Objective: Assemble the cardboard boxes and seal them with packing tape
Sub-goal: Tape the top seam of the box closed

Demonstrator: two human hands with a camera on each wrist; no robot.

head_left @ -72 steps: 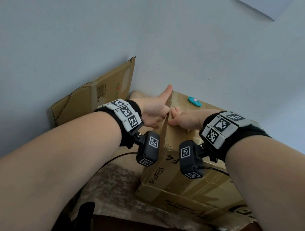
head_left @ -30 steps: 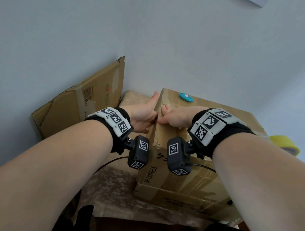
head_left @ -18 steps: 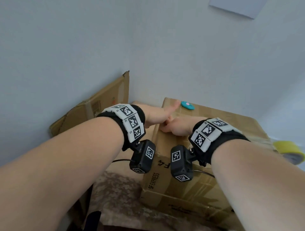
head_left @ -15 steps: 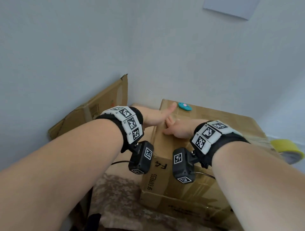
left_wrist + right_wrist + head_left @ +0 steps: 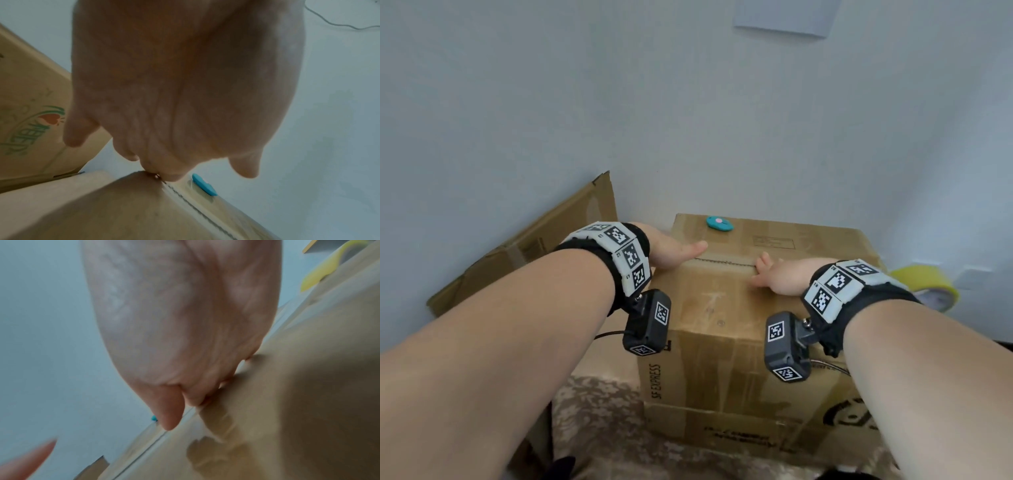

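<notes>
A brown "SF EXPRESS" cardboard box (image 5: 722, 342) stands in front of me with its top flaps folded flat and meeting at a seam (image 5: 726, 263). My left hand (image 5: 678, 251) rests at the seam's left end, thumb on top, and its fingertips (image 5: 162, 176) touch the box edge. On the near flap beside the seam lies my right hand (image 5: 767, 274), its fingers (image 5: 197, 395) pressing down on the cardboard. Neither hand holds anything. A yellow packing tape roll (image 5: 928, 287) sits right of the box.
A small teal cutter (image 5: 719, 223) lies on the far flap near the wall. A flattened cardboard box (image 5: 534, 246) leans against the left wall; its printed side (image 5: 30, 129) shows in the left wrist view. White walls close in behind and left.
The top flaps, held up together at their edges before, now lie flat. My hands have spread apart along the seam, the right one sliding rightward.
</notes>
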